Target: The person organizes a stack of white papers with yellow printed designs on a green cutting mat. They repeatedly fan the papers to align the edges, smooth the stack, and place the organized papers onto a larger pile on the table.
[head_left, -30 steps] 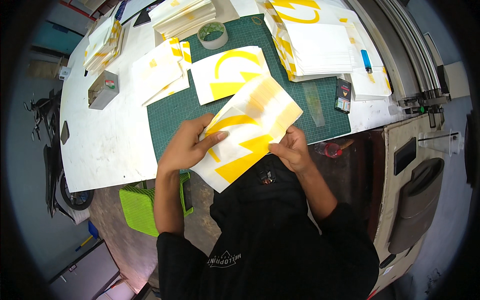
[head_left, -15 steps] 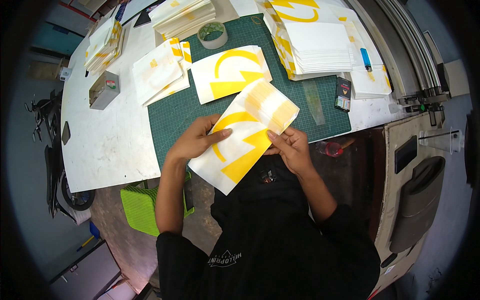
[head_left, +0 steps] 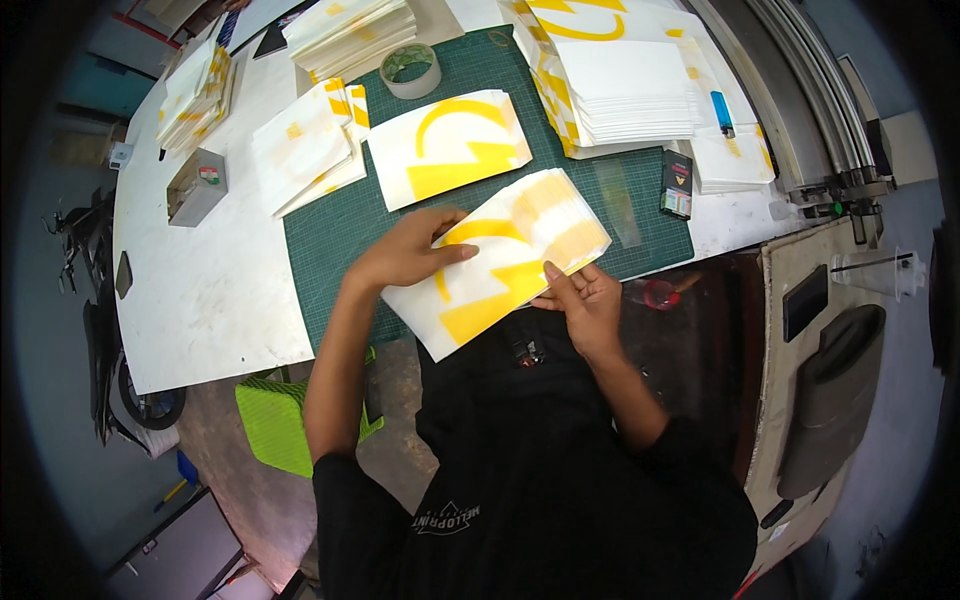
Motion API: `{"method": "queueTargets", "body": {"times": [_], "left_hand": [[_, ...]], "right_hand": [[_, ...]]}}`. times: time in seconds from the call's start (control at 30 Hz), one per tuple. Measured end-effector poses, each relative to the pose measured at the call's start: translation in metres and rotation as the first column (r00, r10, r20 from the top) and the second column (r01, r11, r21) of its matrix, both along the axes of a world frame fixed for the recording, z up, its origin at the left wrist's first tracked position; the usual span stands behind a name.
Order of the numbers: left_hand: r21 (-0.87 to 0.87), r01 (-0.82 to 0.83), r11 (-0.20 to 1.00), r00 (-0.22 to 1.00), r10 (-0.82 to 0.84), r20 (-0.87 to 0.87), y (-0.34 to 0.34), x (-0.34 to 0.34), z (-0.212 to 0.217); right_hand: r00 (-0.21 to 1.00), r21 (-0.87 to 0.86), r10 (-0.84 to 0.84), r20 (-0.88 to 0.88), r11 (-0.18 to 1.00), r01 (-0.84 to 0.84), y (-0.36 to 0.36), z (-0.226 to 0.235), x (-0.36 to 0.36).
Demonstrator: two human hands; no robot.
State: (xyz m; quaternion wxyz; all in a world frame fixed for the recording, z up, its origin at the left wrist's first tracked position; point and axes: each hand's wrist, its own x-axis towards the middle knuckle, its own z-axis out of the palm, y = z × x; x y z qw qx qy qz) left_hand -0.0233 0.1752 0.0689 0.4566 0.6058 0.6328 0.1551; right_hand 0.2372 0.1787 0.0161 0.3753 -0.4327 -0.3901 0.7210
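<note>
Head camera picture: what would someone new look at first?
Probably the bundle of white-and-yellow printed paper, near the middle, held by the left hand and right hand. Next, the dark green cutting mat beyond it, on the white table. A lime-green textured object might also pop out, lower left, below the table's edge.

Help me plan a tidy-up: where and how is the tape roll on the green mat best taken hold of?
Probably by the near wall of the tape roll, from above on the person's side, pinched between hole and outer face. It lies flat, hole up; a strip of green mat shows before it, while a paper stack sits close on its left.
</note>
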Motion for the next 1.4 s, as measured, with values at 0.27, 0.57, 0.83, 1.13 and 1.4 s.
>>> {"method": "queueTargets", "body": {"times": [0.27, 0.57, 0.83, 1.13, 1.4], "left_hand": [[0.493, 0.152, 0.857, 0.853, 0.138, -0.503, -0.026, 0.079, -0.009], [0.488, 0.177, 0.855, 0.821, 0.145, -0.552, -0.034, 0.077, -0.05], [0.485, 0.165, 0.859, 0.832, 0.142, -0.535, -0.037, 0.075, -0.053], [0.493, 0.169, 0.854, 0.835, 0.142, -0.531, -0.039, 0.074, -0.051], [0.494, 0.171, 0.852, 0.832, 0.143, -0.536, -0.041, 0.073, -0.052]], "right_hand": [[0.981, 0.026, -0.179, 0.069, 0.984, 0.177, -0.005, -0.013, -0.003], [0.896, 0.434, -0.246, 0.37, 0.898, 0.068, -0.006, -0.019, -0.005], [0.75, 0.619, -0.333, 0.572, 0.775, -0.128, 0.001, -0.008, -0.002], [0.717, 0.722, -0.381, 0.583, 0.648, -0.242, 0.005, -0.011, 0.002], [0.786, 0.511, -0.255, 0.564, 0.855, -0.088, 0.005, -0.01, 0.004]]}}
